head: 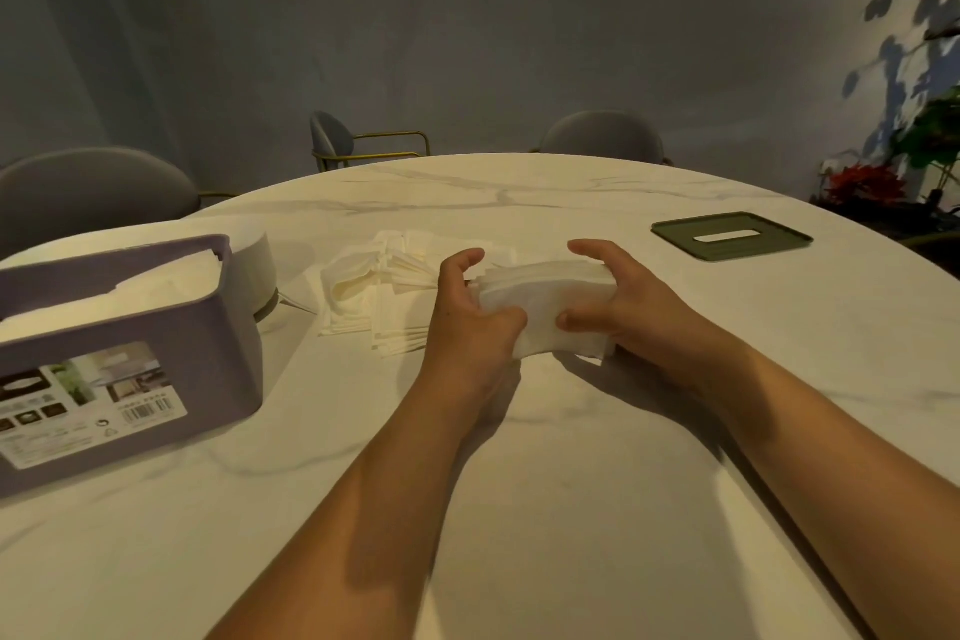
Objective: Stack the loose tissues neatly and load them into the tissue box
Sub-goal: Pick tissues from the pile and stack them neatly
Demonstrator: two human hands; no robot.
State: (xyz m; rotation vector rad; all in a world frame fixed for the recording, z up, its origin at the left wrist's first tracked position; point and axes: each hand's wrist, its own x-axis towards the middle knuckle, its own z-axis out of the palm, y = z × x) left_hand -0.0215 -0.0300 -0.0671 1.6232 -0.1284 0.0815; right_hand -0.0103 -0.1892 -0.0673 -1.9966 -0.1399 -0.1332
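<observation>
Two-handed grip squares up a bundle of tissues (545, 299) low over the marble worktop (519, 473).

The left hand (470, 312) and right hand (621, 301) curl round opposite ends of the white bundle, thumbs on the near face and fingers over the far edge, squeezing it into one block. More loose tissues (374, 291) lie fanned on the worktop just beyond the left hand. The purple tissue box (156, 327) stands open at far left, already holding white sheets, well apart from its green slotted lid (732, 237) at right. Stacking looks to be the step in hand. The next move likely calls for carrying the bundle left, kept level and pinched so no sheet slips, then lowering it into the box.
</observation>
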